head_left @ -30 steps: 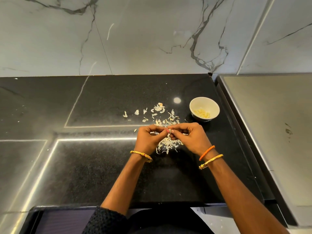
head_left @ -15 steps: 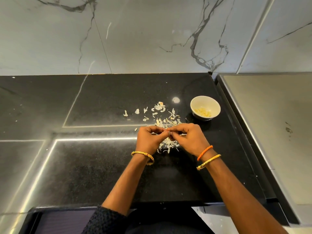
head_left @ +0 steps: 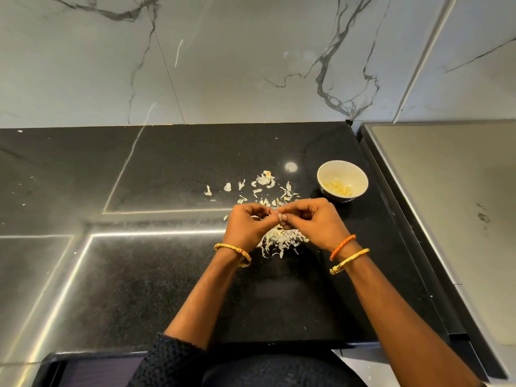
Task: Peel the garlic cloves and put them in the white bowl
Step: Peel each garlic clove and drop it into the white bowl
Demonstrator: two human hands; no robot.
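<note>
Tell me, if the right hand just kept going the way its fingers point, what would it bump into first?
Almost at once, the left hand. The right hand points leftward, and its fingertips already meet the left hand's over the garlic clove that both pinch. The white bowl lies behind it, out of that line.

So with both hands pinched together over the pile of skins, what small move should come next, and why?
Probably keep stripping skin: the left hand and right hand both pinch a garlic clove above the peel pile, and a pale flake still seems to cling to it. Once bare, the right hand could carry it to the white bowl, which already holds peeled cloves.
</note>
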